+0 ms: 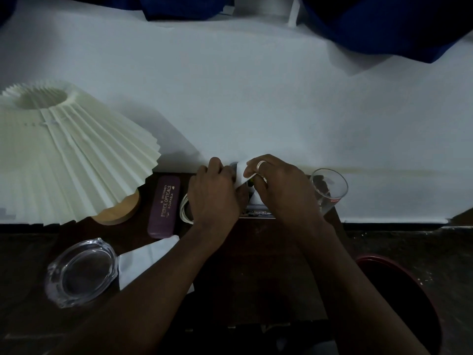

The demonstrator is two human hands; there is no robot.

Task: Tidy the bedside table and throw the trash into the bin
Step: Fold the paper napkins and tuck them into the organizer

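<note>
Both hands meet at the back edge of the dark bedside table (256, 252), against the white wall. My left hand (215, 190) and my right hand (273, 180) each pinch a white piece of paper or wrapper (240, 175) held between them. Under the hands lies a small object with a printed label (258, 213), mostly hidden. A coiled white cable (184, 208) shows just left of my left hand. A white tissue (146, 260) lies on the table by my left forearm. A dark red bin (399, 298) stands on the floor at the right.
A pleated cream lamp shade (66, 155) on a wooden base (120, 208) fills the left. A maroon glasses case (163, 206) lies beside it. A glass ashtray (82, 272) sits at the front left. A drinking glass (327, 190) stands just right of my right hand.
</note>
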